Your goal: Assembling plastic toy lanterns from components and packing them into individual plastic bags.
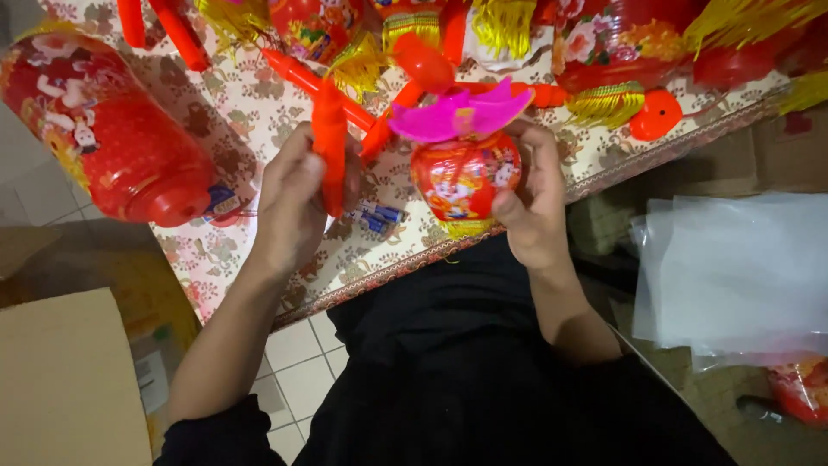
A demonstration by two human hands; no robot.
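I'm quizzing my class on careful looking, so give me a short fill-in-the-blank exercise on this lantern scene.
1. The left hand grips an orange ____.
2. The right hand holds a small red lantern topped by a ____ cap.
3. A stack of clear plastic bags lies on the person's ____ side.

Missing words: stick; pink; right

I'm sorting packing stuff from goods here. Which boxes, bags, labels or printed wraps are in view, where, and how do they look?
Cardboard box: bottom left, plain brown flap.
Plastic bags: right, floor level, a clear, whitish stack.
Small lantern: right hand holds it; round, red printed wrap, pink petal top.
Big lantern: table's left, red cylinder with cartoon print.
Batteries: table centre, blue-labelled.
Orange stick: in left hand.
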